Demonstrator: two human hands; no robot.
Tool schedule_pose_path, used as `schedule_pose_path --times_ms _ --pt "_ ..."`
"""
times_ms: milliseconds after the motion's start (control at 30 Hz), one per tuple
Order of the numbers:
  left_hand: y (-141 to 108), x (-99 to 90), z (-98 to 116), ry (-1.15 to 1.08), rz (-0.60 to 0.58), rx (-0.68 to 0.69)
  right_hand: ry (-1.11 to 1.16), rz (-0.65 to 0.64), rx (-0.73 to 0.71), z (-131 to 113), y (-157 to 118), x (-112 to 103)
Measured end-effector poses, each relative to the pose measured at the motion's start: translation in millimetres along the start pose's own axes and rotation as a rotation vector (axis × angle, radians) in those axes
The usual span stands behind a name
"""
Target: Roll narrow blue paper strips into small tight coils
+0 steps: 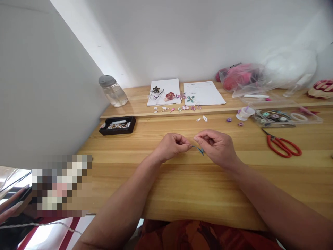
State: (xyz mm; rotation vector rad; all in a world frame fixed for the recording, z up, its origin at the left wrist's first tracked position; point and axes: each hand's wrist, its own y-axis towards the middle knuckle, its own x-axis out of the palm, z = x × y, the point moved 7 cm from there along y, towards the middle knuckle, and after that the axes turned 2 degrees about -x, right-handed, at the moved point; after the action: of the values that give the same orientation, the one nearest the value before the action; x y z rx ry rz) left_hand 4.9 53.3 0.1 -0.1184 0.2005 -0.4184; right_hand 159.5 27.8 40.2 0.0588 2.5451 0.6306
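Observation:
Above the middle of the wooden table, my left hand pinches one end of a thin, curved blue strip, thread or wire by its look. The strip's other end hangs near the palm side of my right hand. My right thumb and forefinger are pressed together just right of the left fingertips; whatever they hold is too small to make out. Two small white petal shapes lie on the table beyond my hands. Two little purple pieces rest farther right, near a white spool.
Red-handled scissors lie on the right, below a clear plastic box of beads and thread. A black tray of beads sits left. On the raised shelf stand a water bottle, paper sheets with flower ornaments, and bagged pink yarn.

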Motion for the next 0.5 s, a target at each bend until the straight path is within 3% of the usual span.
schedule_pose_path --times_ms 267,400,500 --pt "-3.5 2.1 6.1 -0.163 -0.055 -0.055 0.216 -0.091 0.211 24.8 3.6 11.9" --pt "1.1 -2.9 4.7 -0.289 0.008 -0.045 0.368 -0.181 0.349 31.9 -1.6 25.3" --pt "4.6 -11.2 2.7 -0.348 0.121 -0.021 0.415 -0.216 0.441 34.8 -7.9 32.4"
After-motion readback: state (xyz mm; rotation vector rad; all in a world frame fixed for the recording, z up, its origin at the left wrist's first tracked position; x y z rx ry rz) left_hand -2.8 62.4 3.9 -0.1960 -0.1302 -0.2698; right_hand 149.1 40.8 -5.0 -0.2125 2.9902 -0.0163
